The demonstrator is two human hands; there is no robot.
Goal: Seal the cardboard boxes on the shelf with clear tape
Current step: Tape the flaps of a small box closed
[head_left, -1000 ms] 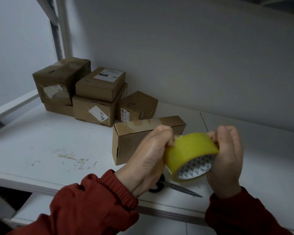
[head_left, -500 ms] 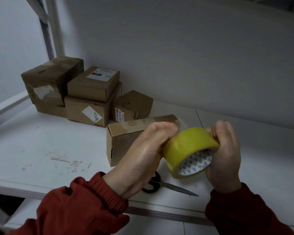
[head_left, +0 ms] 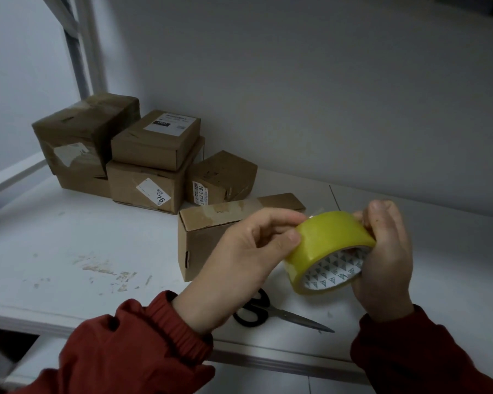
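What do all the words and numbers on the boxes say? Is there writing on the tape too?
"76": white sticker on the front of the lower box in the middle stack.
"76 3 2", then digits too blurred to read: side label of the small tilted box.
Top box, white label: print too small to read.
Tape roll, inner core: only small triangle marks, with no readable words.

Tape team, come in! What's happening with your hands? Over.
Right hand grips tape roll; left hand pinches its end. Long box behind, no new tape yet. Scissors lie underneath.
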